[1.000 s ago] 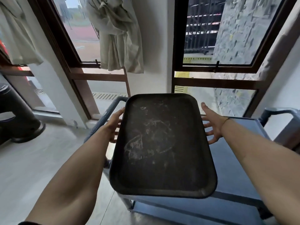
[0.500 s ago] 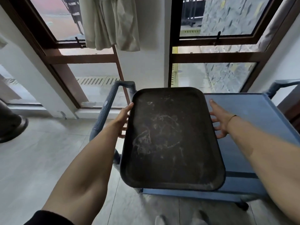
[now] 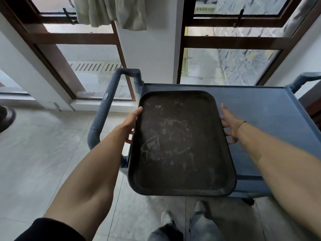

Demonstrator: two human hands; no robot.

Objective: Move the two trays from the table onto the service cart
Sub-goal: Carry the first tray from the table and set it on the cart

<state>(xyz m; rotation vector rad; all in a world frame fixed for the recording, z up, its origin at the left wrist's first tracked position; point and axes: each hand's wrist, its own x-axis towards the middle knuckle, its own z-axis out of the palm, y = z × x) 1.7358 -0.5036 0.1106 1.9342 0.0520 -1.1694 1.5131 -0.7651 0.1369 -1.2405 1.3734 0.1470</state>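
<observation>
The dark, scuffed rectangular plastic tray (image 3: 180,145) has come lower, over the blue service cart's top shelf (image 3: 271,115). Left hand (image 3: 130,122) and right hand (image 3: 229,125) grip its long edges, fingers wrapped under; set-down seems imminent.

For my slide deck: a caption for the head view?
Both hands hold a dark tray over the blue service cart.

Left hand (image 3: 130,125), right hand (image 3: 230,125) grip dark tray (image 3: 178,145) sides above blue cart (image 3: 264,110) top.
</observation>
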